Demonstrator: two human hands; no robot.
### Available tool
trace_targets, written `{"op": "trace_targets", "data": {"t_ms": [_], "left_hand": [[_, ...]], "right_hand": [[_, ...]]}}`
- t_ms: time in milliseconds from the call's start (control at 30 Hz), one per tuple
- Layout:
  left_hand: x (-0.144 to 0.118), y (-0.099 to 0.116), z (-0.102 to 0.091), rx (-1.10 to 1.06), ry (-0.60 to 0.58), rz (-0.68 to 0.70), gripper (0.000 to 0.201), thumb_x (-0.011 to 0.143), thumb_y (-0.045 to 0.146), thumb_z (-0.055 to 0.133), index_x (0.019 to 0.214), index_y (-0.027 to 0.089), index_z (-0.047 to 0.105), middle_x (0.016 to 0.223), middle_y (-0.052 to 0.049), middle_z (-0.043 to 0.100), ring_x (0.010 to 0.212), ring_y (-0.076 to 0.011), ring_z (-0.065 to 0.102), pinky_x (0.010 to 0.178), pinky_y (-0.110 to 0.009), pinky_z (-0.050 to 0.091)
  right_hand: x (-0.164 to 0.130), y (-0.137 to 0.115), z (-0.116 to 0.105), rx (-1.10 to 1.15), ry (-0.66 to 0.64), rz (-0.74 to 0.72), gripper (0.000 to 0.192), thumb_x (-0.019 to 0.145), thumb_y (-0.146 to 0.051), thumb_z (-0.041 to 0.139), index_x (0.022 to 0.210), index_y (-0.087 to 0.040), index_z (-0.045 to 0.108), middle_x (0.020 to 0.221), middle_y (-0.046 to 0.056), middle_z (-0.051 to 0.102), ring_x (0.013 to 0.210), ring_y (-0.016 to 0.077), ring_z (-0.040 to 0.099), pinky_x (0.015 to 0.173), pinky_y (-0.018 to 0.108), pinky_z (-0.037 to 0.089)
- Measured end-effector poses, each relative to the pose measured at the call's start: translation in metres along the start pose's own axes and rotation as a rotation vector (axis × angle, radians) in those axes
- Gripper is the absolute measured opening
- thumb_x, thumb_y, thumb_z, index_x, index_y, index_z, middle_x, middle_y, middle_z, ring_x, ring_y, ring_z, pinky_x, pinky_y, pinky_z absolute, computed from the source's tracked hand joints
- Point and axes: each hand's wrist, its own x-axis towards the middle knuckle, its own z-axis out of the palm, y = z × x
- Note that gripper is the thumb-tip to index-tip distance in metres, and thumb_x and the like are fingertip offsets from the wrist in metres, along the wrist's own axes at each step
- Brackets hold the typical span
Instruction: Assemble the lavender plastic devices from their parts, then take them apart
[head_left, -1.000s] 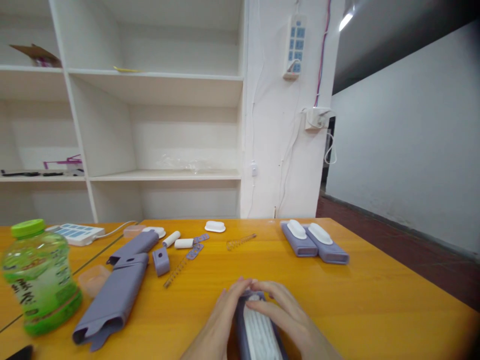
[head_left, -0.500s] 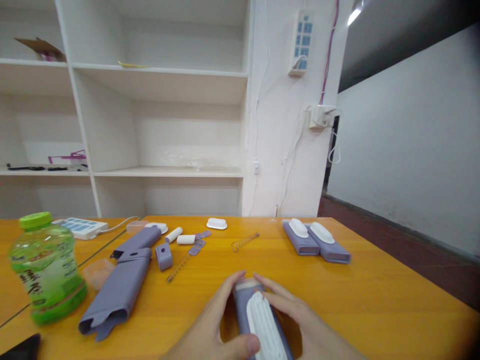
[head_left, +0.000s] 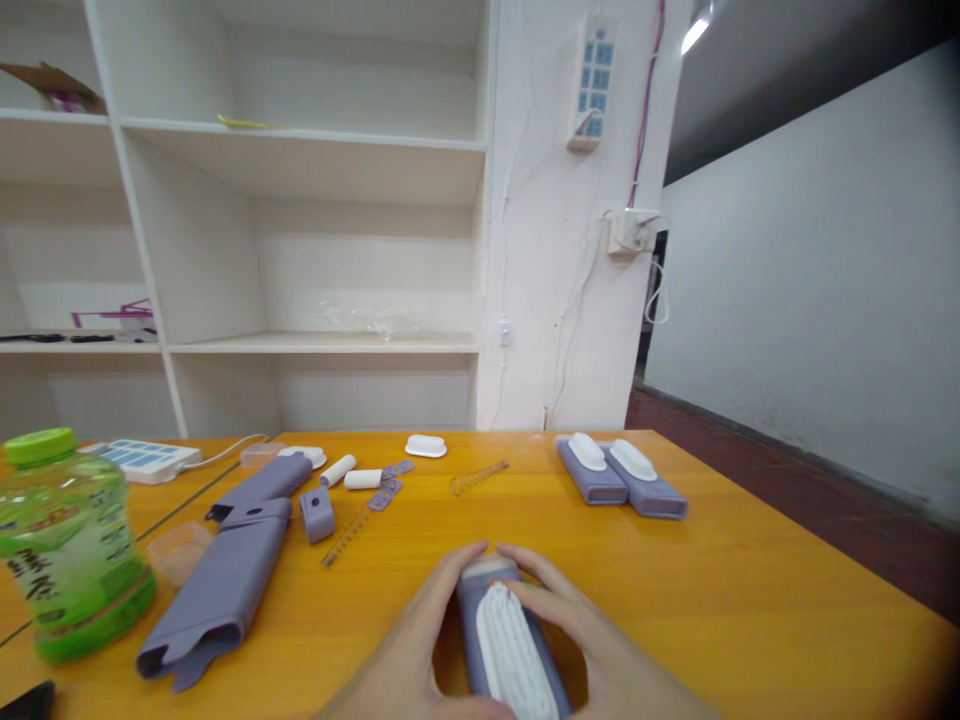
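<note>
At the table's near edge, both hands hold a grey-purple plastic case [head_left: 470,610] with a long white ribbed oval piece [head_left: 517,650] on its top face. My left hand [head_left: 431,640] wraps the left side, its fingertips at the far end and its thumb low near the ribbed piece. My right hand [head_left: 577,625] closes round the right side, a finger lying by the tip of the ribbed piece. The case's near end is cut off by the frame. Two similar cases [head_left: 600,488] with white oval pieces lie at the back right.
Left of my hands lie empty-looking purple shells [head_left: 225,590], a small purple block [head_left: 317,515], white rollers [head_left: 364,480], flat purple parts [head_left: 385,495] and springs [head_left: 480,478]. A white oval piece [head_left: 426,446] lies behind. A green bottle [head_left: 71,560] and power strip [head_left: 146,458] stand far left.
The view has turned slightly right, so the table items sit further left. Both hands keep hold of the case; my left thumb has shifted lower along it.
</note>
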Motion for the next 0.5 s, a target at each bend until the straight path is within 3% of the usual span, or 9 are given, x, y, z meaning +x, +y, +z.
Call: {"op": "trace_targets", "data": {"t_ms": [200, 333, 500], "left_hand": [[0.012, -0.007, 0.003, 0.042, -0.003, 0.077, 0.106, 0.065, 0.051, 0.084, 0.153, 0.029, 0.028, 0.161, -0.009, 0.030, 0.147, -0.0319, 0.029, 0.122, -0.047, 0.024], [0.016, -0.016, 0.005, 0.073, -0.026, 0.105, 0.109, 0.063, 0.048, 0.086, 0.152, 0.028, 0.026, 0.160, -0.011, 0.031, 0.146, -0.0333, 0.032, 0.122, -0.047, 0.026], [0.017, -0.026, 0.006, 0.033, -0.005, 0.096, 0.102, 0.062, 0.044, 0.087, 0.148, 0.027, 0.033, 0.157, -0.013, 0.037, 0.144, -0.0347, 0.036, 0.121, -0.048, 0.028]], "right_hand": [[0.010, 0.013, 0.000, 0.050, 0.002, -0.136, 0.100, 0.055, -0.061, 0.087, 0.142, -0.027, 0.052, 0.162, 0.014, 0.025, 0.147, 0.0345, 0.027, 0.120, 0.045, 0.021], [0.011, 0.012, -0.003, 0.056, -0.003, -0.129, 0.096, 0.055, -0.062, 0.086, 0.138, -0.024, 0.056, 0.157, 0.015, 0.035, 0.145, 0.0335, 0.034, 0.119, 0.042, 0.023], [0.005, 0.010, -0.006, 0.018, 0.007, -0.117, 0.104, 0.054, -0.053, 0.089, 0.145, -0.026, 0.047, 0.155, 0.015, 0.036, 0.145, 0.0337, 0.032, 0.119, 0.043, 0.023]]}}
